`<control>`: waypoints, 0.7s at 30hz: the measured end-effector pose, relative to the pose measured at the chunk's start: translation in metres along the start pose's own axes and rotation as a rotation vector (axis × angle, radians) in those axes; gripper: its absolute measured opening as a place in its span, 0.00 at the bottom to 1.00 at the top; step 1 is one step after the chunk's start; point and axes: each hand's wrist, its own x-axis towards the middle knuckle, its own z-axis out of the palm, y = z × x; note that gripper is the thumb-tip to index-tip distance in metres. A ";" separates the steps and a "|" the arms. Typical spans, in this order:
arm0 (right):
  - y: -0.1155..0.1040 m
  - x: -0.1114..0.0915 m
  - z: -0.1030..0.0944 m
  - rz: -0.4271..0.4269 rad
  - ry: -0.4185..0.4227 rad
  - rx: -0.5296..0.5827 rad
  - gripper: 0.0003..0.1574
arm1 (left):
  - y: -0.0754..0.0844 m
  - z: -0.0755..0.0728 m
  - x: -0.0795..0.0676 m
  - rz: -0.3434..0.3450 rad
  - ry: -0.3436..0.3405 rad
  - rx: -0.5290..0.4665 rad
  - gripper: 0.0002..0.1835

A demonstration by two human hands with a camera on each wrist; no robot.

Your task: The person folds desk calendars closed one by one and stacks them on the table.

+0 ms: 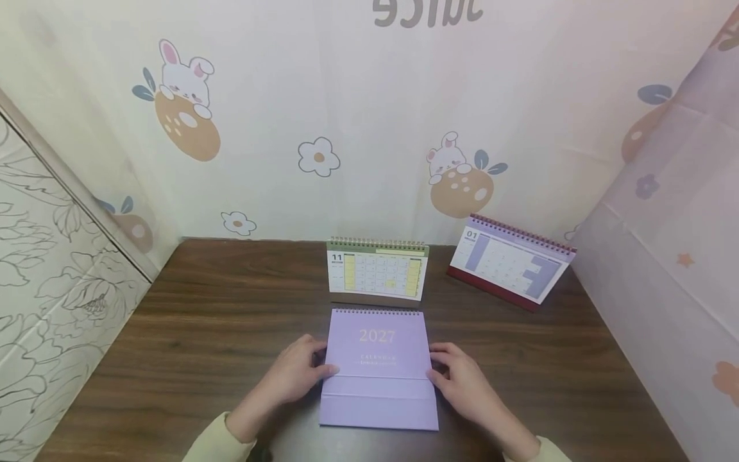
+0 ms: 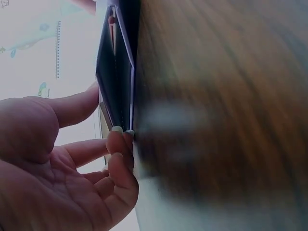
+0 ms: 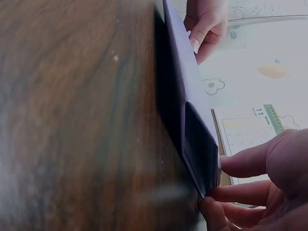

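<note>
A purple desk calendar (image 1: 378, 356) marked 2027 lies low at the front middle of the table, spiral binding to the back. My left hand (image 1: 294, 372) holds its left edge, thumb on the cover and fingers against the side. Opposite, my right hand (image 1: 462, 382) grips the right edge in much the same way. Both wrist views show the side of the calendar (image 2: 115, 67) with a dark hollow between its boards. In the right wrist view, the right thumb (image 3: 248, 161) touches the cover and the other fingers curl at the edge.
Just behind stands a green-topped calendar (image 1: 378, 273) showing 11. A calendar with a red base (image 1: 510, 263) showing 01 stands at the back right, angled. The brown wooden table (image 1: 231, 289) meets a printed curtain (image 1: 260, 115) at the back; a floral panel (image 1: 58, 289) borders the left.
</note>
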 end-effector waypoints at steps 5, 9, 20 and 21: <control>0.000 0.000 -0.001 -0.007 0.018 -0.043 0.17 | 0.001 0.000 -0.001 -0.017 0.019 0.059 0.24; 0.000 -0.002 -0.003 -0.033 0.026 -0.081 0.20 | 0.002 -0.002 -0.002 -0.015 0.026 0.154 0.27; 0.005 -0.014 -0.010 -0.196 -0.060 -0.207 0.39 | 0.003 -0.001 -0.014 0.267 0.080 0.571 0.34; 0.006 -0.015 -0.010 -0.222 -0.081 -0.215 0.40 | 0.003 0.000 -0.014 0.299 0.069 0.587 0.35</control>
